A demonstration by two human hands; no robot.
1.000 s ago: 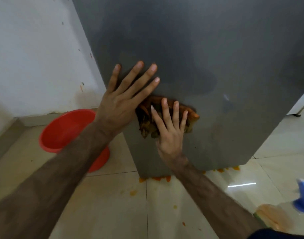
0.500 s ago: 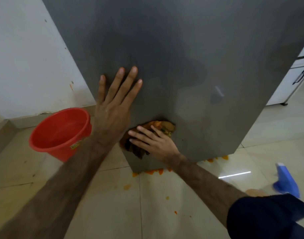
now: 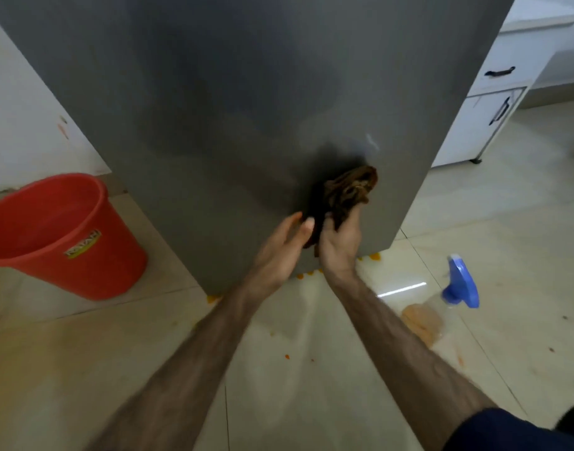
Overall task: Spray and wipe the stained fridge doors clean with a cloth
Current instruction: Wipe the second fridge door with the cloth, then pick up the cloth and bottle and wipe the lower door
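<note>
The grey fridge door (image 3: 246,102) fills the upper middle of the view. A bunched brown-orange cloth (image 3: 347,190) is held just in front of the door's lower right part. My right hand (image 3: 342,242) grips the cloth from below. My left hand (image 3: 284,249) is beside it, with its fingers against the cloth's dark left edge. A spray bottle with a blue trigger head (image 3: 459,283) lies on the floor to the right of my right forearm.
A red bucket (image 3: 61,236) stands on the tiled floor left of the fridge. Orange spots (image 3: 373,256) dot the floor along the fridge's base, and an orange smear (image 3: 420,320) lies near the bottle. White cabinets (image 3: 493,92) stand at the right.
My left hand has come off the door and moved down to the cloth. My right hand has lifted the cloth off the door and bunched it up, further right.
</note>
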